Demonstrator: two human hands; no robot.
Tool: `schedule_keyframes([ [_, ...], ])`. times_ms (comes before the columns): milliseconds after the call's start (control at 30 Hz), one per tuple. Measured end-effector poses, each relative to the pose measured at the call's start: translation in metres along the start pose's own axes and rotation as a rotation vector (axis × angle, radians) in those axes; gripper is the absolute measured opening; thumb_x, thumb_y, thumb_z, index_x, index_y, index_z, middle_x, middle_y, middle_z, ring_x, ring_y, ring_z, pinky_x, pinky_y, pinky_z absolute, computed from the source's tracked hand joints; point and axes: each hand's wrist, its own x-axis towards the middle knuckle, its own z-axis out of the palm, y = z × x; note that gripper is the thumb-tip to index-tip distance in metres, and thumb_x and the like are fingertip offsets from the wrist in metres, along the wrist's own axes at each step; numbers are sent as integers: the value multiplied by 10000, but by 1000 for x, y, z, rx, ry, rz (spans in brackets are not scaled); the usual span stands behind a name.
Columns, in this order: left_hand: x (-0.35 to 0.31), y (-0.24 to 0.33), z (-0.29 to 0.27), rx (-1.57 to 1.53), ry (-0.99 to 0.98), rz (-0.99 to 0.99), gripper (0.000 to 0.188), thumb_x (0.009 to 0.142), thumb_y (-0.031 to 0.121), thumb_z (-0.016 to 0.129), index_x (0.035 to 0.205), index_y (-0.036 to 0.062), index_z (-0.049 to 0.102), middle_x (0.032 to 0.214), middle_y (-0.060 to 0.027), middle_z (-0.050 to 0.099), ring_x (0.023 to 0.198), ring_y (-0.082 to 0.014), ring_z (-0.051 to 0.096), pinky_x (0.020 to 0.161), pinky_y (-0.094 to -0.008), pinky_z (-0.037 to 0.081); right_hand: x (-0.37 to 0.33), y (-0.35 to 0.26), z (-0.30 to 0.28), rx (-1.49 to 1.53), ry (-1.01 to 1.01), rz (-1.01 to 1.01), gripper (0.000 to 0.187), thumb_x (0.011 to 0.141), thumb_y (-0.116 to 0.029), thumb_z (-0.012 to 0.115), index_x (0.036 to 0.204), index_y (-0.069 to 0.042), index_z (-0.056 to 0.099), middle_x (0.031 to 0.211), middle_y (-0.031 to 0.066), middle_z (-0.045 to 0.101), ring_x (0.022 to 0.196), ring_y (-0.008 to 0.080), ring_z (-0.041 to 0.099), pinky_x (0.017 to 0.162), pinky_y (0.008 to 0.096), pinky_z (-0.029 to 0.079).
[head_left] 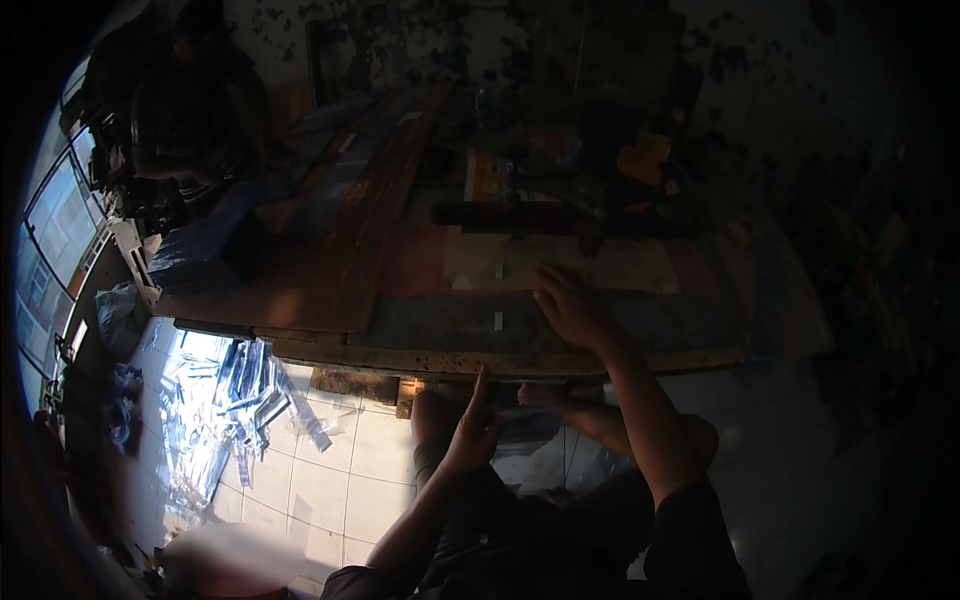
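Note:
My right hand (570, 305) reaches over the table, its fingers stretched out at the near edge of a pale yellowish sheet (620, 265). Nothing shows in its grasp. Left of those fingers lie two small whitish strips, one on the sheet (499, 271) and one on the dark tabletop nearer me (499, 321). Lower down, my left hand (474, 435) is above my lap, with the index finger pointing up at the table's front edge (480, 362) and the other fingers partly curled. I see nothing held in it. Deep shadow hides detail.
Beyond the sheet runs a long dark bar (540, 215). A brown board (330, 270) covers the table's left part, with a dark bluish bundle (205, 245) on it. Another person (190, 100) is at the far left. Clear plastic strips (240, 400) litter the tiled floor.

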Motion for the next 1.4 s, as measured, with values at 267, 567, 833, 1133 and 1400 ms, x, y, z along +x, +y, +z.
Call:
schedule_keyframes([
  [267,0,18,3,-7,-20,-95,930,1005,-49,548,1662,141,-82,1650,-223,322,1469,-245,421,1128,-345,415,2,-2,3,-48,47,-15,457,1057,-337,537,1384,-19,566,1486,177,534,1397,335,486,1161,510,349],
  [567,0,23,2,76,-50,-162,946,1017,4,577,1663,169,-93,1529,-240,499,1292,-227,607,1069,-354,470,0,3,5,-77,52,-33,464,1054,-337,549,1389,-16,563,1477,178,535,1405,320,479,1167,498,344],
  [833,-1,6,7,84,72,-51,984,915,-86,575,1677,155,1,1279,-194,664,965,-171,707,890,-307,532,-3,-11,-7,53,118,-28,359,1037,-273,576,1270,-11,654,1343,168,633,1304,323,562,1122,481,382],
  [1133,-1,0,7,49,79,-54,968,933,-65,594,1674,132,4,1166,-143,700,870,-113,668,837,-286,536,-2,-10,-8,57,98,-30,334,1040,-266,569,1233,-16,676,1318,157,649,1285,312,572,1101,474,403],
  [1400,-2,-10,4,136,91,-59,963,943,-44,603,1673,137,2,1420,-204,589,816,-86,630,857,-282,533,-2,-15,-10,43,95,-25,326,1032,-253,581,1238,-16,670,1346,151,634,1299,314,563,1126,487,398],
])
